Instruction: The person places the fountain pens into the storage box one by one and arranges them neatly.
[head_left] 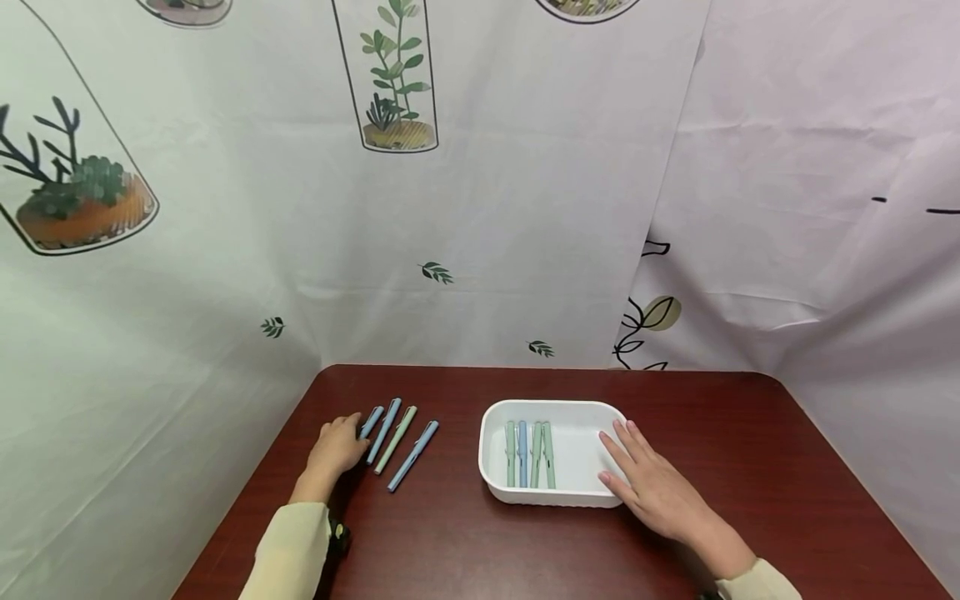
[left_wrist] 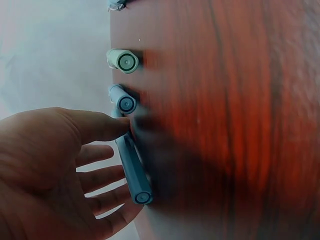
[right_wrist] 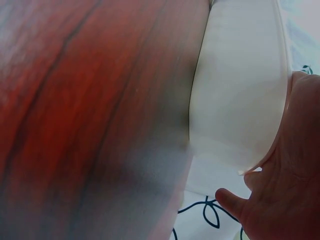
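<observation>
At the left of the table, my left hand [head_left: 337, 447] holds a light blue pen [left_wrist: 135, 172] between thumb and fingers. The hand covers its near part in the head view. Just right of it lie another blue pen [head_left: 384, 431], a pale green pen [head_left: 396, 440] and a further blue pen [head_left: 413, 456], all slanted the same way. My right hand [head_left: 660, 492] rests with spread, straight fingers on the right rim of a white tray [head_left: 555, 497]. Inside, towards the left, lie green pens [head_left: 511, 454] and one blue pen [head_left: 522, 454], side by side.
The dark red wooden table [head_left: 450, 550] carries the tray right of the loose pens. Behind and beside it hangs a white cloth [head_left: 480, 208] printed with plants. A dark band [head_left: 340, 536] circles the left wrist, over a pale yellow sleeve [head_left: 288, 550].
</observation>
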